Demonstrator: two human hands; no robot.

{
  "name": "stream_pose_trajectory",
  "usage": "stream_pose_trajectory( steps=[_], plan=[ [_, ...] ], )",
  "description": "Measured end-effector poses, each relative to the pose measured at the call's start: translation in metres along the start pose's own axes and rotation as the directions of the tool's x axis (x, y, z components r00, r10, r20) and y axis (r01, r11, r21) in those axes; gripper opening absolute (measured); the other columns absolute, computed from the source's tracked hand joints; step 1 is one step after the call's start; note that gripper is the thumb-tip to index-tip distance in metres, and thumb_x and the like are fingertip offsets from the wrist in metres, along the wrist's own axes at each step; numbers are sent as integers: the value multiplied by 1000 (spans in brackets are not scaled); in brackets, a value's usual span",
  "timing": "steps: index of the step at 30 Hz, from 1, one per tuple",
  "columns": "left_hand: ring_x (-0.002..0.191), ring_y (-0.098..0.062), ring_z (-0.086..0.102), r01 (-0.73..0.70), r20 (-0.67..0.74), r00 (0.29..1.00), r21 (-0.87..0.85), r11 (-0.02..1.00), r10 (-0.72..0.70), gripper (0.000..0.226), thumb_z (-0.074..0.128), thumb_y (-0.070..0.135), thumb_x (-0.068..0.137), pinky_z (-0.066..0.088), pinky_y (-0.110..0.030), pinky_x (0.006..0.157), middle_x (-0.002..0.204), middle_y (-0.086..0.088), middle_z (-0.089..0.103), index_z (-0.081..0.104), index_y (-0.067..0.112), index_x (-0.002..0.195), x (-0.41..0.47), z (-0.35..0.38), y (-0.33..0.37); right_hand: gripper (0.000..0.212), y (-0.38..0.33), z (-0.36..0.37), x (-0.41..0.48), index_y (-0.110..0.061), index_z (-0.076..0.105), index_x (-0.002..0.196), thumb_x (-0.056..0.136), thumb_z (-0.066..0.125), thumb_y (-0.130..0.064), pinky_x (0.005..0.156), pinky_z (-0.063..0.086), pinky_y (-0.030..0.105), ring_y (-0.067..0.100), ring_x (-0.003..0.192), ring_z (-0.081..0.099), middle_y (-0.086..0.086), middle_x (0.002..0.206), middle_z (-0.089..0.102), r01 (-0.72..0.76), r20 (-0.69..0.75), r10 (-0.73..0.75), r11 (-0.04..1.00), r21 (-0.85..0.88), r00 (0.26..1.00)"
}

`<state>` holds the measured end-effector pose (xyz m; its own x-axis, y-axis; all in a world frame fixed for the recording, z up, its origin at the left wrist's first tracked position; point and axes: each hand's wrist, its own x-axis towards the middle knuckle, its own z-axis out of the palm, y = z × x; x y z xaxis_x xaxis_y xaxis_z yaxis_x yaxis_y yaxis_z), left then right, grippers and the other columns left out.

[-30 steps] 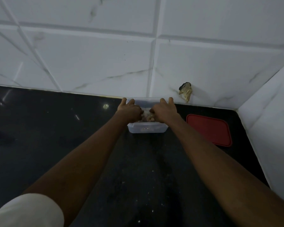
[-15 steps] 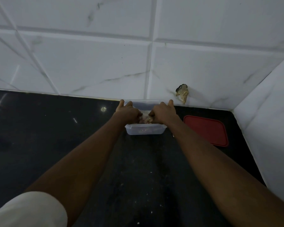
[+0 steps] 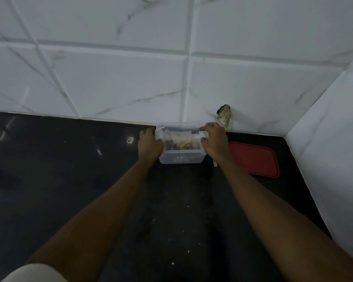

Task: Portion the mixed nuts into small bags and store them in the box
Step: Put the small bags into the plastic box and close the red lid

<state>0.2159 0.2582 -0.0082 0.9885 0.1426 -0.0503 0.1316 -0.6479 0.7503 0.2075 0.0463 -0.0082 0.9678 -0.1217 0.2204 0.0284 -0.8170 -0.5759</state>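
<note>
Black counter: red lid just right of box.

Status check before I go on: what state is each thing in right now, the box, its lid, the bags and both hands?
box: open, upright on the counter.
lid: off, flat on the counter, right of the box, not touching it.
bags: in the box, filled; whether sealed cannot be told.
left hand: grips the box's left side.
right hand: grips the box's right side, fingers curled over the rim.
</note>
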Motion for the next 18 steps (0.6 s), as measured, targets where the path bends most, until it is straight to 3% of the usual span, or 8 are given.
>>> stream_pose_trajectory(
  steps=[2, 4, 7, 12, 16, 18],
  plan=[
    [119, -29, 57, 44, 30, 999, -99, 994, -41, 40, 56, 7, 91, 44, -33, 89, 129, -11, 59, 54, 11, 131, -3, -2, 3, 44, 0, -1, -6, -4, 67, 122, 81, 60, 8, 100, 29, 15, 27, 127, 49, 14, 138, 51, -80, 35, 76, 991, 107, 996],
    [112, -27, 61, 30, 36, 999, -94, 995, -27, 35, 54, 6, 92, 47, -33, 86, 123, -10, 64, 58, 12, 126, -4, -4, 6, 44, -1, 0, -11, -1, 64, 125, 83, 57, 10, 98, 23, 10, 25, 131, 45, 15, 143, 48, -117, 35, 113, 982, 149, 993],
    [109, -26, 62, 1, 82, 997, -77, 997, 5, 34, 54, 6, 93, 44, -29, 80, 121, -10, 65, 61, 11, 126, -2, -9, 9, 45, 1, 2, -19, -1, 63, 127, 84, 54, 10, 102, 23, 12, 25, 134, 44, 14, 145, 48, -145, 1, 147, 975, 168, 989],
    [115, -28, 59, -33, 109, 993, -66, 997, 40, 32, 57, 11, 94, 43, -29, 84, 124, -13, 63, 58, 6, 126, 2, -11, 10, 39, 4, 4, -25, -3, 64, 126, 88, 60, 4, 106, 32, 23, 25, 132, 46, 14, 142, 52, -122, -52, 134, 974, 191, 990],
    [127, -30, 46, -85, -163, 982, 55, 995, 93, 48, 61, 29, 94, 39, -39, 99, 137, -12, 51, 50, 10, 137, -9, -5, 13, 19, 6, -3, -28, -2, 73, 105, 88, 66, -6, 85, 43, 21, 25, 102, 62, 14, 111, 66, -58, -244, 135, 953, 297, 960],
    [123, -27, 45, -172, -272, 941, 130, 977, 202, 43, 61, 31, 93, 37, -38, 96, 132, -7, 51, 54, 15, 132, -17, 2, 19, 11, 15, -9, -31, -2, 73, 94, 88, 65, -7, 73, 40, 19, 21, 87, 61, 14, 99, 66, -89, -312, 185, 950, 298, 932]
  ],
)
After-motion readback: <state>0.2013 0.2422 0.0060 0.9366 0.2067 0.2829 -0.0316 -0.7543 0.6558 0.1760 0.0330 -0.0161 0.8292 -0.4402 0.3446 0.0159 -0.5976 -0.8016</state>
